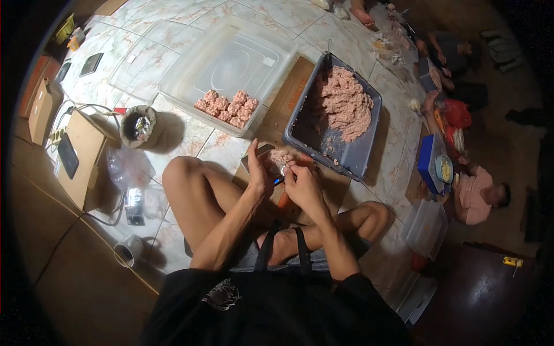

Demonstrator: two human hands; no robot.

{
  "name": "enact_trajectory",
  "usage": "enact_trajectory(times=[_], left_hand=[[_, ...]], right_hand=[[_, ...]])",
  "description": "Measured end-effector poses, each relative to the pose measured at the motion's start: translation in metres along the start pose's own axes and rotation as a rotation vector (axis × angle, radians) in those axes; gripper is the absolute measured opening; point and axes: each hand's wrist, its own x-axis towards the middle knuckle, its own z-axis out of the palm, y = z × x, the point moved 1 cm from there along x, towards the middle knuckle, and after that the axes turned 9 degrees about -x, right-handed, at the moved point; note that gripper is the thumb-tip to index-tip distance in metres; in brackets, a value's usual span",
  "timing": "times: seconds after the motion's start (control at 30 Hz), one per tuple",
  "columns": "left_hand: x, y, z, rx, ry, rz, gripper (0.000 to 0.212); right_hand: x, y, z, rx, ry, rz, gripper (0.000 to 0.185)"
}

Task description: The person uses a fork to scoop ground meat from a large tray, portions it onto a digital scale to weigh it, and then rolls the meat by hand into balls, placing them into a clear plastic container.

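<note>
My left hand (pixel 258 175) is cupped over the floor in front of my crossed legs, its thumb pointing away from me. A lump of pale pink minced meat (pixel 280 156) lies against its palm, hiding most of the fingers. My right hand (pixel 304 184) pinches a small shiny metal utensil (pixel 284 169), perhaps a spoon, at the near side of the lump. Below the hands a lit blue display (pixel 278 181) shows on a device mostly covered by them. Ahead, several meat balls (pixel 227 108) sit in the near corner of a clear plastic box (pixel 264 56).
A grey tub (pixel 352 162) of minced meat stands ahead to the right, on cardboard. A stone-like pot (pixel 137 125), a cardboard box (pixel 82 160) bearing a phone (pixel 68 155) and a mug (pixel 129 251) are leftward. Rightward, a person (pixel 476 194) sits near a blue box (pixel 426 164).
</note>
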Motion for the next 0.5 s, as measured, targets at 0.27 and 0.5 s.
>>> enact_trajectory(times=[0.27,0.5], left_hand=[[-0.022,-0.003,0.02,0.416,-0.217,-0.055,0.11],[-0.057,0.005,0.034,0.531,-0.348,-0.089,0.105]], right_hand=[[-0.002,0.0,-0.055,0.202,0.238,0.102,0.032],[-0.002,0.008,-0.046,0.761,-0.176,0.046,0.017]])
